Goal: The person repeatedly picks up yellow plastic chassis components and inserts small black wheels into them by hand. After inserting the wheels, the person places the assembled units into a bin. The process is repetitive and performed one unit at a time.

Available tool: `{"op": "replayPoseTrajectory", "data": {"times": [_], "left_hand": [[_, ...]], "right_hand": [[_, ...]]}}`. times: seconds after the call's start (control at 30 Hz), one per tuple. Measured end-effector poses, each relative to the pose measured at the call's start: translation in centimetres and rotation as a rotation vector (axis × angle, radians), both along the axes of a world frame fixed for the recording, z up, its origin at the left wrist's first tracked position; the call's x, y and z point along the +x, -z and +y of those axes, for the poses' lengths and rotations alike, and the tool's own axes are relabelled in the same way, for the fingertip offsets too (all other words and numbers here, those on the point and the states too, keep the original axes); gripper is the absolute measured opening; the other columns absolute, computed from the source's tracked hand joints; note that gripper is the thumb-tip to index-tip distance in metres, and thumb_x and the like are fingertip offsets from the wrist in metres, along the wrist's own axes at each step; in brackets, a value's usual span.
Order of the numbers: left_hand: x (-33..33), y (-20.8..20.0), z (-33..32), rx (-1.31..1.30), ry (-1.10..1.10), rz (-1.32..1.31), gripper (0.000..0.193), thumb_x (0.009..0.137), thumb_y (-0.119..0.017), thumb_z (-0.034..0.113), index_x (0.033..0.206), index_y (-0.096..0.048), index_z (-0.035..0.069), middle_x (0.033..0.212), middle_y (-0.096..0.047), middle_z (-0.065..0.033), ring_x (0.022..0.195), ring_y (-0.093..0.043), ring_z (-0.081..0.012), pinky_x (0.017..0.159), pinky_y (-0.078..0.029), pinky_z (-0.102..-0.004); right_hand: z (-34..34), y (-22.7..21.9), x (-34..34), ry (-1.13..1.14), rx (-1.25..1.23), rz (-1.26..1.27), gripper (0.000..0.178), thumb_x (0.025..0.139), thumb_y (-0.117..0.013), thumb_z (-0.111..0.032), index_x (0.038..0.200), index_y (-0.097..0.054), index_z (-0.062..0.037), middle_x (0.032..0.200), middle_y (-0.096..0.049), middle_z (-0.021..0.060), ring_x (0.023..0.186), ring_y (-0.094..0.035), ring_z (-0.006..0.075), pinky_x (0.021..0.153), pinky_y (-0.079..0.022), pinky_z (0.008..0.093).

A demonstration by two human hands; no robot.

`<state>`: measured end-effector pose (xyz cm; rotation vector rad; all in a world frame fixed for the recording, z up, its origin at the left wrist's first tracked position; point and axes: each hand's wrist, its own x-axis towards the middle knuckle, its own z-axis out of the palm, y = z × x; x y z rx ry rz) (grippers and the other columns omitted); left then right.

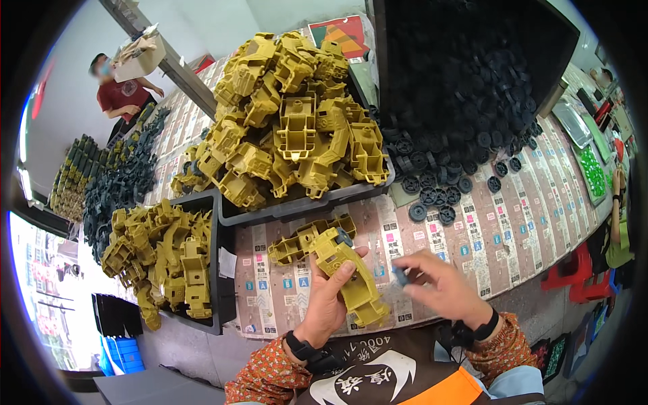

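My left hand (326, 297) is closed round a mustard-yellow plastic toy truck body (358, 287), held tilted above the table's near edge. One dark wheel (343, 237) sits at the far end of this body. To the right, my right hand (445, 287) pinches a small dark toy wheel (400, 274) between thumb and fingers, apart from the truck body. Just beyond my left hand, more yellow truck bodies (287, 250) lie on the table, partly hidden by the held one.
A black crate (304, 208) heaped with yellow bodies stands ahead; another black bin (226, 297) of them is at the left. Loose dark wheels (439, 196) spill from a large black container (574, 34). A person (121, 94) stands at the far left. Red stools (584, 273) are at the right.
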<state>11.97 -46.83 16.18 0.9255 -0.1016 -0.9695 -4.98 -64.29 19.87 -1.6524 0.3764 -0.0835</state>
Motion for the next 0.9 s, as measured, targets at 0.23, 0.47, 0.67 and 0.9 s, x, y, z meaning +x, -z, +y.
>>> {"op": "replayPoseTrajectory", "data": {"times": [0.23, 0.47, 0.67, 0.9], "left_hand": [[-1.0, -0.7, -0.4, 0.014, -0.026, -0.086, 0.046, 0.099, -0.070, 0.015, 0.137, -0.045, 0.012, 0.129, -0.065, -0.0114, 0.103, -0.067, -0.0185, 0.085, -0.063, -0.0366], [-1.7, -1.2, -0.6, 0.040, -0.102, -0.147, 0.052, 0.098, -0.071, 0.009, 0.139, -0.040, 0.013, 0.123, -0.065, -0.0122, 0.105, -0.068, -0.0211, 0.084, -0.065, -0.0393], [-2.3, -0.6, -1.7, -0.029, -0.213, -0.256, 0.063, 0.094, -0.070, -0.004, 0.143, -0.035, 0.015, 0.123, -0.063, -0.0130, 0.109, -0.068, -0.0233, 0.090, -0.064, -0.0434], [-3.1, 0.0, -2.2, -0.104, -0.237, -0.262, 0.068, 0.093, -0.069, -0.011, 0.145, -0.032, 0.014, 0.125, -0.061, -0.0137, 0.111, -0.066, -0.0243, 0.096, -0.062, -0.0474]], "right_hand": [[3.9, 1.8, -0.7, 0.083, 0.297, -0.040, 0.051, 0.096, -0.064, -0.001, 0.146, -0.054, -0.0042, 0.126, -0.056, 0.0085, 0.111, -0.057, 0.0150, 0.099, -0.051, 0.0294], [5.2, 1.3, -0.6, 0.138, 0.315, 0.009, 0.056, 0.098, -0.061, -0.001, 0.152, -0.047, 0.0003, 0.135, -0.060, 0.0104, 0.109, -0.062, 0.0136, 0.099, -0.052, 0.0290], [6.7, 1.2, -1.1, 0.051, 0.047, -0.066, 0.071, 0.087, -0.051, 0.007, 0.157, -0.037, 0.0040, 0.151, -0.052, 0.0276, 0.141, -0.053, 0.0301, 0.114, -0.042, 0.0349], [6.5, 2.1, -1.1, 0.077, 0.119, -0.081, 0.075, 0.082, -0.050, 0.005, 0.156, -0.039, 0.0026, 0.140, -0.060, 0.0278, 0.130, -0.062, 0.0315, 0.107, -0.047, 0.0342]]}}
